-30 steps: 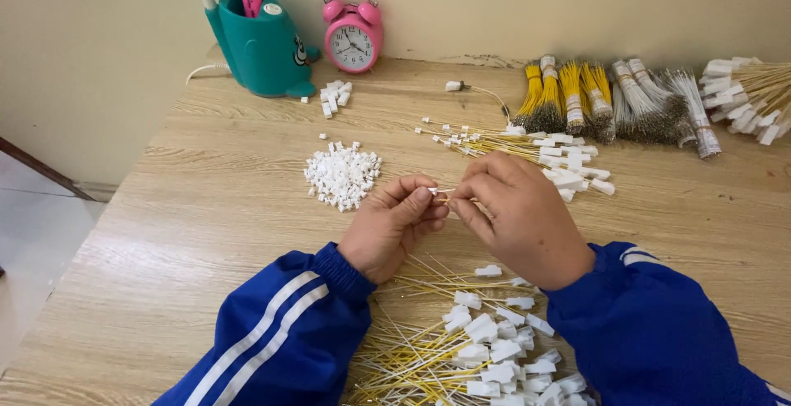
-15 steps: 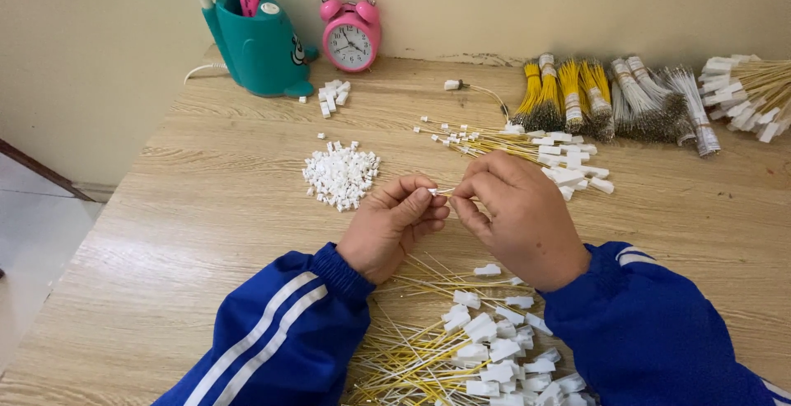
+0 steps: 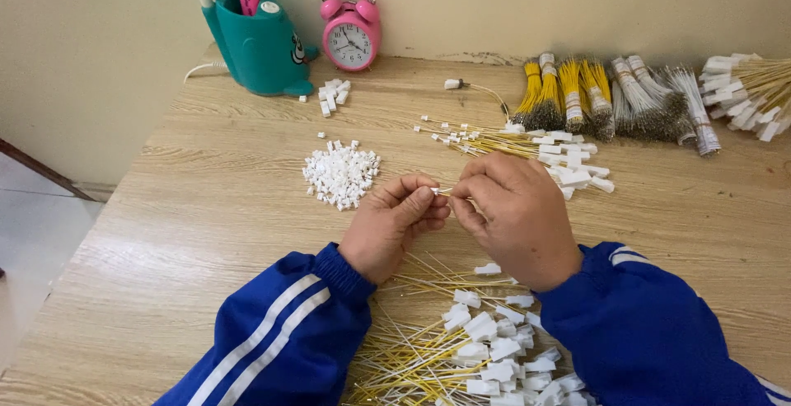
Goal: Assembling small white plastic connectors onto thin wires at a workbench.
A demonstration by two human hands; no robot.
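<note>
My left hand (image 3: 395,225) and my right hand (image 3: 515,216) meet fingertip to fingertip over the wooden table (image 3: 206,208). Between them sits a small white connector (image 3: 438,191), pinched by the left fingers, while the right fingers pinch a thin yellow wire going into it. A heap of small white connectors (image 3: 340,173) lies just left of the left hand. Under my forearms is a pile of yellow wires with white plugs (image 3: 470,348). Both sleeves are blue with white stripes.
A teal pen holder (image 3: 257,43) and a pink alarm clock (image 3: 351,38) stand at the back by the wall. Bundles of yellow wires (image 3: 577,97) and grey wires (image 3: 659,109) lie at back right; more wires with white ends (image 3: 527,142) beyond my hands.
</note>
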